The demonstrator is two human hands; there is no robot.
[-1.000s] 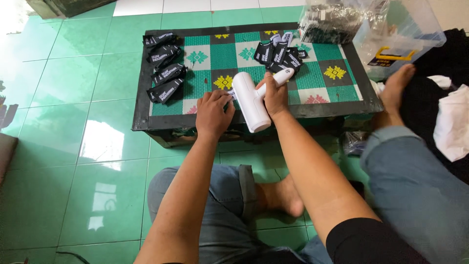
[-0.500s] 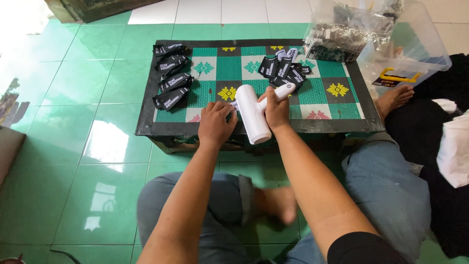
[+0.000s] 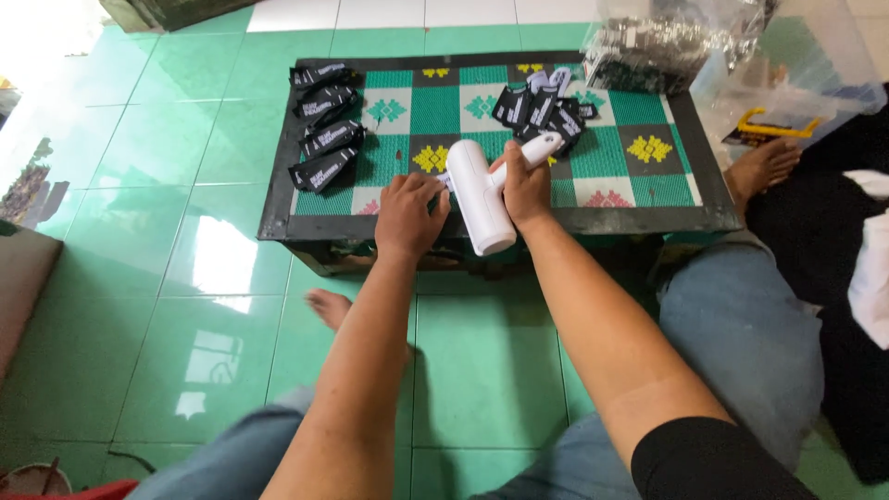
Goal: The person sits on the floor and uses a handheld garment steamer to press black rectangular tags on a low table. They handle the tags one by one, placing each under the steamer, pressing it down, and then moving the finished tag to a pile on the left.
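A low table [image 3: 648,220] with a green patterned mat stands on the floor in front of me. My right hand [image 3: 524,185] grips the handle of a white hand-held tool [image 3: 482,193] that lies across the table's front edge. My left hand [image 3: 409,215] rests palm down on the mat just left of the tool, over something small that I cannot make out. A pile of black tags [image 3: 542,109] lies behind the tool. More black tags [image 3: 324,125] sit in bundles at the table's left end.
A clear plastic bag of dark items [image 3: 662,46] sits at the table's back right corner, beside a clear plastic box [image 3: 796,102]. Another person's bare foot [image 3: 761,167] and black clothing [image 3: 833,241] are at the right. Green tiles [image 3: 139,231] cover the floor.
The view has shifted, so the table sits more to the centre. Both hands and the white tool stay in the same place on the table's front edge.
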